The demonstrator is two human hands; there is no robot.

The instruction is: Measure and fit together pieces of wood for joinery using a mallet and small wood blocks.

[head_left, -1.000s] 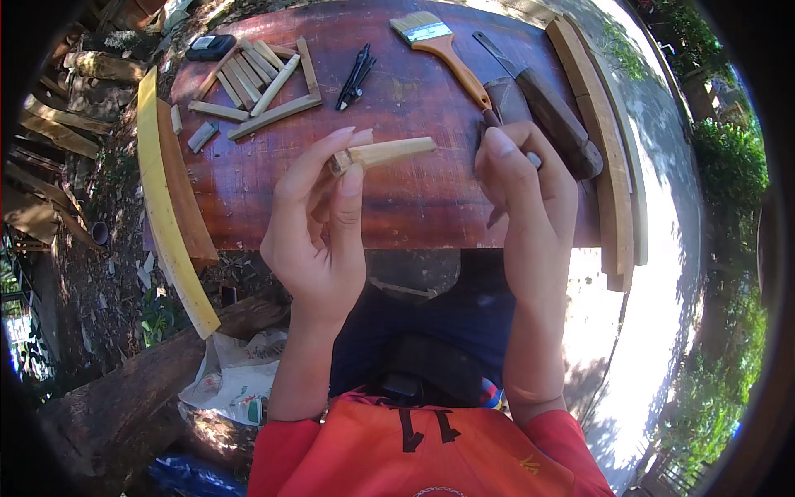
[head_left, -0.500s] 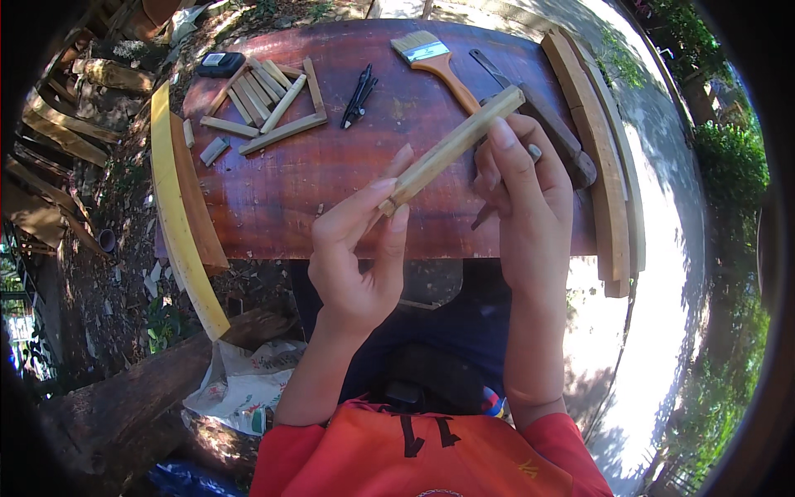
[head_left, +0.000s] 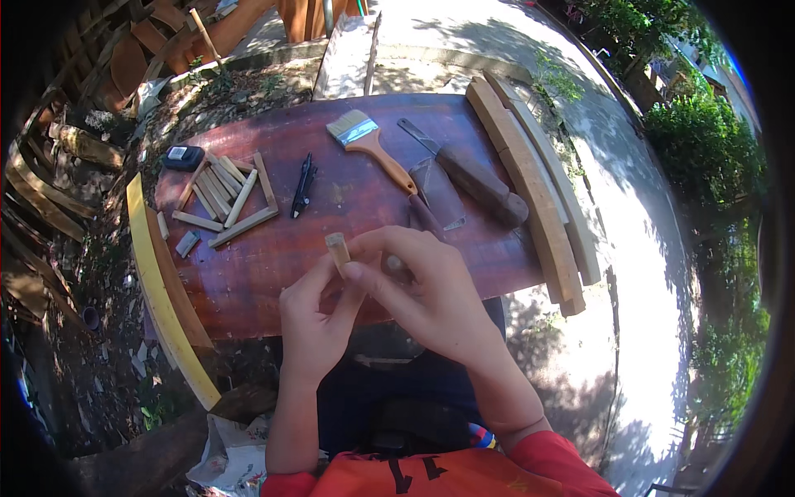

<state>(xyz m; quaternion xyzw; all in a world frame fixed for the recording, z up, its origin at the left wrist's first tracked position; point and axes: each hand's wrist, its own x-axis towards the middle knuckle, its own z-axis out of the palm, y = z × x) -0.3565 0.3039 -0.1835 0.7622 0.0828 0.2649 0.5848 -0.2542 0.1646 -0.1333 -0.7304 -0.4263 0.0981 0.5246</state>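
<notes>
A short squared wooden stick [head_left: 337, 249] is pinched between my two hands above the table's near side, one end turned up toward me. My left hand [head_left: 308, 323] is closed on it with the fingertips. My right hand [head_left: 443, 306] grips it with thumb and fingers, and a small round-ended object [head_left: 396, 264] is tucked in the same hand; its kind is unclear. Beyond my right hand lie a flat paintbrush [head_left: 377, 153] with an orange-brown handle and a blade tool with a thick wooden handle [head_left: 484, 189]. A brown tapered piece [head_left: 424, 215] shows just behind my right fingers.
The reddish-brown table [head_left: 348, 219] carries several thin wooden sticks [head_left: 222, 186], a small black box-shaped object [head_left: 182, 157] and a black pen-like tool [head_left: 304, 186]. Long timbers [head_left: 530, 199] line its right edge, and a yellow strip [head_left: 161, 298] lines its left.
Both hands have come closer together, and the stick has turned from lying across my view to nearly end-on. My view has shifted, so the table appears lower and further left.
</notes>
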